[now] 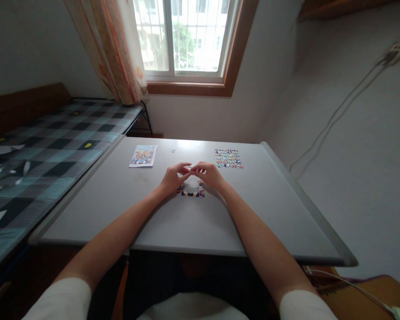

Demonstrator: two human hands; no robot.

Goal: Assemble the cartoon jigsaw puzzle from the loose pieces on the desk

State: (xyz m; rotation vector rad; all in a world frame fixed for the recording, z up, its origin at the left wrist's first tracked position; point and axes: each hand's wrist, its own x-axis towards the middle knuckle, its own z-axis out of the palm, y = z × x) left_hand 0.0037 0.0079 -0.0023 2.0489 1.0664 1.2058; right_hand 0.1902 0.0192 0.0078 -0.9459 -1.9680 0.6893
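Both my hands meet above the middle of a grey table (120,200). My left hand (174,177) and my right hand (209,174) are pinched together fingertip to fingertip, with what looks like a small puzzle piece (190,168) between them. Just under the hands lies a partly built puzzle frame (190,193), its coloured bottom edge showing; its upper part is hidden by my hands. A group of several loose puzzle pieces (228,158) is spread out beyond my right hand.
A colourful reference picture card (143,155) lies at the far left of the table, with a single stray piece (173,151) near it. A bed with a checked cover (53,138) borders the table's left side. Wall and window stand behind.
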